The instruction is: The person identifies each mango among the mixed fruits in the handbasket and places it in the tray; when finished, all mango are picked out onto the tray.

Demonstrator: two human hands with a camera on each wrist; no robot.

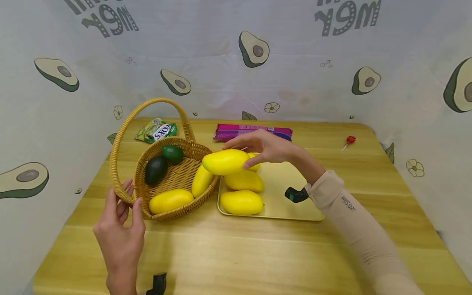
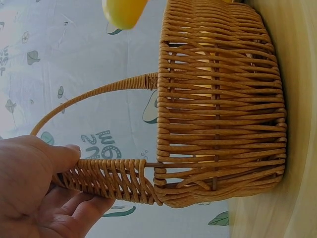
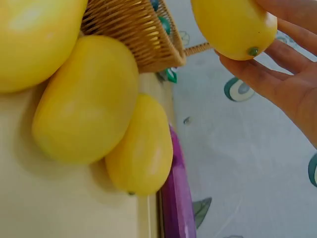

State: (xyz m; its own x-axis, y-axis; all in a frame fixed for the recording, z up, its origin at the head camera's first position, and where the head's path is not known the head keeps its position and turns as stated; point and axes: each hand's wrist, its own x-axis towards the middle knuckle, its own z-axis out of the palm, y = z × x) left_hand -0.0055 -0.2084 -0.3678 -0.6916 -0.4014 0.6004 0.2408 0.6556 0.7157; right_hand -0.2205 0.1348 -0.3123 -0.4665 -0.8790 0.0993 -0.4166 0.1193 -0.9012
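Note:
My left hand (image 1: 121,237) grips the lower end of the handle of a wicker basket (image 1: 180,174), thumb on one side and fingers on the other. Inside lie two dark green avocados, one of them the darker avocado (image 1: 155,170), and two yellow mangoes, one being the front mango (image 1: 171,200). In the air above the gap between basket and tray, my right hand (image 1: 271,147) holds another yellow mango (image 1: 225,162) by its stem end. Below it, three mangoes rest on a pale yellow tray (image 1: 285,192); the front one (image 1: 241,202) shows fully, the back one is partly hidden.
Behind the tray lies a long pink-purple packet (image 1: 225,132). A green snack bag (image 1: 156,130) is behind the basket, and a red lollipop (image 1: 349,141) sits at the back right. An avocado-print curtain (image 1: 217,90) borders the wooden table (image 1: 228,254).

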